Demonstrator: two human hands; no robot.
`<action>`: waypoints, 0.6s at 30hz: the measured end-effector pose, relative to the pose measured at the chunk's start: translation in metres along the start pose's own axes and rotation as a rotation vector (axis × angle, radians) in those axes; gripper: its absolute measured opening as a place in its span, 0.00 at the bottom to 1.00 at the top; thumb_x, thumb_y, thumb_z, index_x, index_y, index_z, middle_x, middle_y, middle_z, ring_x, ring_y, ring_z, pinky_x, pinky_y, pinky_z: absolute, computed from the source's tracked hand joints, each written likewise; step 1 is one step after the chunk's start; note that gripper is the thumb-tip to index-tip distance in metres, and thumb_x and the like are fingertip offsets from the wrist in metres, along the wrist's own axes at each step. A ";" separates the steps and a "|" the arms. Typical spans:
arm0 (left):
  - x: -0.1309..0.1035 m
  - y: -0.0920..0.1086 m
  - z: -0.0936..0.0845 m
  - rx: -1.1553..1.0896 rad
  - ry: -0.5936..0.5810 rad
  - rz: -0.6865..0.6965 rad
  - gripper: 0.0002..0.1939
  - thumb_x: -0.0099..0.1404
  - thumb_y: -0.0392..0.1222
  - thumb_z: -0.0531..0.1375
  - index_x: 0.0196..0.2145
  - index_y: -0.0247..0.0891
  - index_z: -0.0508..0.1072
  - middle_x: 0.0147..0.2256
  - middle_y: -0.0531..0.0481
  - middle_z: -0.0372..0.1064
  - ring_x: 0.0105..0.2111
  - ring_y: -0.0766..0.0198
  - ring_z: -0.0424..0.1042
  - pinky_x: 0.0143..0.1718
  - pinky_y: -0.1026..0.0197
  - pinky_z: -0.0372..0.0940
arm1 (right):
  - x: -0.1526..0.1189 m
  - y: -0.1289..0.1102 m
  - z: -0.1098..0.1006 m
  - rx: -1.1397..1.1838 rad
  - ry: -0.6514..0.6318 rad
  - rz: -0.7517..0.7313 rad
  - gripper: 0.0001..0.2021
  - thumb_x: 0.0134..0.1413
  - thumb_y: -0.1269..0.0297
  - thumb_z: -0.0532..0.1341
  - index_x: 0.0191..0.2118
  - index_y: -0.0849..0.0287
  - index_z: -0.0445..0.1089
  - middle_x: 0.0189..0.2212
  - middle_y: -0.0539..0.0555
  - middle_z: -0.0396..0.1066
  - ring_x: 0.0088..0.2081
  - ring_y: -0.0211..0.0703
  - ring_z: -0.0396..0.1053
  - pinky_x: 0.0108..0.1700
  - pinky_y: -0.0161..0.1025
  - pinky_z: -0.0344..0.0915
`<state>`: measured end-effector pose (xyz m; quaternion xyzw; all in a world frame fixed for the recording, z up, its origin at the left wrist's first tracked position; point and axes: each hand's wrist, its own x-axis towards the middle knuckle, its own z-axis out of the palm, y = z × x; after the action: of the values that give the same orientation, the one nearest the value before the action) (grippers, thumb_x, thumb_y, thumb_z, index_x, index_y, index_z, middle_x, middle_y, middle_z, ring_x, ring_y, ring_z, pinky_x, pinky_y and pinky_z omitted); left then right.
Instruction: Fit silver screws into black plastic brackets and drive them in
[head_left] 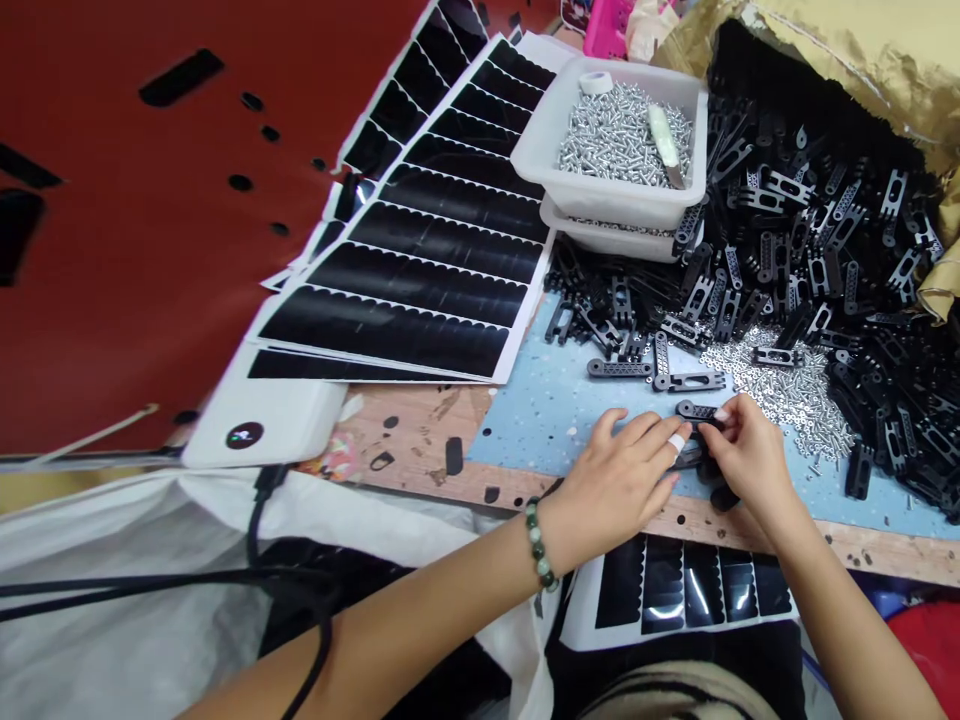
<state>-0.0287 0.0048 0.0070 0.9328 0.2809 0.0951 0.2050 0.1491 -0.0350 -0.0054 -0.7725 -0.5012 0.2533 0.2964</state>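
On the blue mat (547, 400), a black plastic part (696, 411) with a textured face lies between my two hands. My left hand (626, 475), with a white band on one finger, rests palm down over the mat's front edge, its fingertips beside the part. My right hand (746, 450) pinches at the part's right end; whatever small piece is between its fingertips is hidden. Another black part (686, 457) sits just below, partly under my fingers. Beyond my hands are a long black part (619, 369) and a joined, bent one (694, 381).
Black parts (780, 240) are heaped at the right, around a pile of small silver screws (802, 390). A white tub (536, 150) of screws stands behind. Sheets of black stickers (442, 250) lie left, over a white device (281, 420). Another sticker sheet (701, 585) is below the table edge.
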 end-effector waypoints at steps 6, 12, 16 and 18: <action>0.003 0.001 -0.005 -0.010 0.016 0.013 0.18 0.64 0.40 0.54 0.51 0.36 0.66 0.56 0.40 0.63 0.55 0.49 0.59 0.57 0.41 0.48 | 0.000 -0.005 -0.025 -0.126 0.028 -0.283 0.12 0.50 0.60 0.63 0.39 0.55 0.63 0.34 0.53 0.67 0.32 0.42 0.65 0.32 0.39 0.63; 0.009 0.007 -0.010 -0.224 0.076 -0.043 0.18 0.57 0.35 0.57 0.47 0.37 0.67 0.57 0.40 0.58 0.58 0.47 0.56 0.58 0.43 0.53 | -0.011 -0.020 -0.027 0.158 -0.237 -0.577 0.04 0.60 0.67 0.55 0.35 0.55 0.66 0.30 0.50 0.67 0.33 0.39 0.66 0.36 0.37 0.65; 0.012 0.003 -0.010 -0.404 0.232 -0.194 0.31 0.61 0.40 0.57 0.60 0.39 0.53 0.61 0.40 0.52 0.60 0.52 0.54 0.58 0.48 0.56 | -0.007 -0.010 -0.022 0.389 -0.076 -0.286 0.03 0.56 0.63 0.60 0.36 0.55 0.66 0.28 0.49 0.68 0.29 0.38 0.66 0.31 0.36 0.64; 0.012 -0.001 -0.008 -0.349 0.248 -0.198 0.31 0.63 0.42 0.56 0.62 0.37 0.51 0.60 0.39 0.54 0.60 0.52 0.54 0.58 0.47 0.54 | -0.001 -0.001 -0.019 0.498 -0.027 -0.110 0.09 0.53 0.61 0.61 0.40 0.54 0.65 0.28 0.48 0.67 0.26 0.36 0.65 0.27 0.34 0.63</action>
<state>-0.0218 0.0147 0.0140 0.8321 0.3735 0.2357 0.3355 0.1617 -0.0393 0.0084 -0.6439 -0.4684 0.3627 0.4841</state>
